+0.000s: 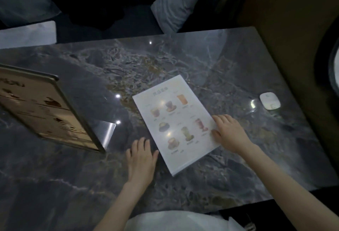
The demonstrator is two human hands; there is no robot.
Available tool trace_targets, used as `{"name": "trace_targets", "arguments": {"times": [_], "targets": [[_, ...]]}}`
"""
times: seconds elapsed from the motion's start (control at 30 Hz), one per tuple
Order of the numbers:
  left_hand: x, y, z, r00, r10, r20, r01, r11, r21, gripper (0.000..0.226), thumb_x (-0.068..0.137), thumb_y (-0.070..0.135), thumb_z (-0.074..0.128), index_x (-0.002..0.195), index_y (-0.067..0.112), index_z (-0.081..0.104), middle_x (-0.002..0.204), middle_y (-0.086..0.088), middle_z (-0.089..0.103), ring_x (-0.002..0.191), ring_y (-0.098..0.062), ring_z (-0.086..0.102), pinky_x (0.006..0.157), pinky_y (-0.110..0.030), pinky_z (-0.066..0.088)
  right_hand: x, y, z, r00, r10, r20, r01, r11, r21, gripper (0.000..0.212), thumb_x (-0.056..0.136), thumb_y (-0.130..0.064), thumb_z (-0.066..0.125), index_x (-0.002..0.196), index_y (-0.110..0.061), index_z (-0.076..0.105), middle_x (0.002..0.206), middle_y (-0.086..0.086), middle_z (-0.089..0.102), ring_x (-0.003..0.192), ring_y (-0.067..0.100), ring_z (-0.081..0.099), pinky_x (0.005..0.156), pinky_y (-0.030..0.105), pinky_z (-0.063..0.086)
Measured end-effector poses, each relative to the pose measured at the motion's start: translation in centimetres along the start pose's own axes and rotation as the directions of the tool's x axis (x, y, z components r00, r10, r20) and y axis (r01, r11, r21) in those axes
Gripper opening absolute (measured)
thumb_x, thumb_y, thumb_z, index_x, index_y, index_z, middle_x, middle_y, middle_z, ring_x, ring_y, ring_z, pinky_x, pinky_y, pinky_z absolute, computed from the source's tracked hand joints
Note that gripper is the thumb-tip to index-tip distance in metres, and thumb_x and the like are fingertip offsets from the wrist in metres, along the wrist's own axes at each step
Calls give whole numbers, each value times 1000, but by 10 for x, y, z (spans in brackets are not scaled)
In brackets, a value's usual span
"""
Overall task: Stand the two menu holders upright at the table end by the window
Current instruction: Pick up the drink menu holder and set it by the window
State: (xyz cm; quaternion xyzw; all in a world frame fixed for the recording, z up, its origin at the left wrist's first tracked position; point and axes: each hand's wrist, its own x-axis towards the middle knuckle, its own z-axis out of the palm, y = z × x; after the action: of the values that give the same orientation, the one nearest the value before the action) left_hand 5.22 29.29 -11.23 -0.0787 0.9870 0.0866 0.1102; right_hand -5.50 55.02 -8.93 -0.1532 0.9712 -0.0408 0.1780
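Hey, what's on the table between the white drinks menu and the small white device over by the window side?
Nothing in the head view: between the white menu and the small white device only bare marble table shows, with light glare.

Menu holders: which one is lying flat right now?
The white drinks menu holder, flat on the table under the right hand. The dark-framed tan menu holder at left stands propped.

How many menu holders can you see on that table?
2. A white drinks menu holder lies flat mid-table, right hand on its edge. A dark-framed menu holder stands tilted at the left, partly cut off.
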Motion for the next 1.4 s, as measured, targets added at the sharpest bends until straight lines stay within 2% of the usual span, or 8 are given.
{"name": "trace_targets", "arguments": {"times": [0.17,0.27,0.47,0.7,1.1,1.23,1.33,1.4], "targets": [[2,21,9,967,-190,170,247,859,-449,21,94,29,46,103,12,56,104,-5,57,98,-22,53,78,-31,43,8,17,-2,975,49,218,-104,964,246,64,78,-32,61,133,-18,32,134,7,47,120,26,43,98,43,41],[9,27,10,915,-260,308,400,669,-626,11,92,24,52,97,14,51,95,-5,63,83,-19,59,68,-29,46,11,21,-7,962,35,271,-154,888,433,59,75,-27,64,128,-21,38,129,2,51,111,21,51,92,42,48],[17,40,4,785,-245,569,619,260,-742,29,86,8,61,109,9,44,91,-3,60,80,-14,62,56,-22,51,20,29,-11,956,-33,293,-156,786,598,57,72,-14,70,124,-11,47,124,8,56,105,21,54,89,35,46],[21,41,-2,811,-220,541,585,311,-750,39,82,7,66,111,11,40,97,-3,60,83,-14,63,47,-22,53,15,37,-1,958,-1,287,-202,708,677,51,70,-14,74,113,-13,47,104,-1,56,91,13,55,68,21,45],[40,51,-56,967,-158,199,248,412,-877,40,80,3,67,110,15,43,92,10,58,81,-5,59,51,-15,55,-7,33,-25,987,150,66,-146,618,772,40,65,-20,80,90,-15,48,83,-7,57,69,5,53,54,19,40],[57,55,-81,997,-21,77,75,562,-824,36,80,7,68,108,15,46,91,12,59,79,1,58,54,-13,53,-23,32,-38,974,225,-32,-102,561,821,41,64,-15,80,93,-10,52,84,-4,61,71,9,58,58,21,48],[72,62,-95,997,63,33,-11,590,-808,34,80,9,68,108,14,49,93,5,65,84,-11,64,65,-22,56,-35,33,-46,942,319,-109,-84,534,841,42,65,-15,79,99,-14,54,91,-3,64,79,13,61,68,31,54],[82,72,-102,994,109,14,-52,582,-812,34,80,7,68,107,16,50,93,3,66,87,-16,66,70,-28,56,-43,36,-51,907,387,-165,-59,506,860,38,70,-15,75,100,-22,53,91,-10,61,81,5,59,67,21,50]]}}
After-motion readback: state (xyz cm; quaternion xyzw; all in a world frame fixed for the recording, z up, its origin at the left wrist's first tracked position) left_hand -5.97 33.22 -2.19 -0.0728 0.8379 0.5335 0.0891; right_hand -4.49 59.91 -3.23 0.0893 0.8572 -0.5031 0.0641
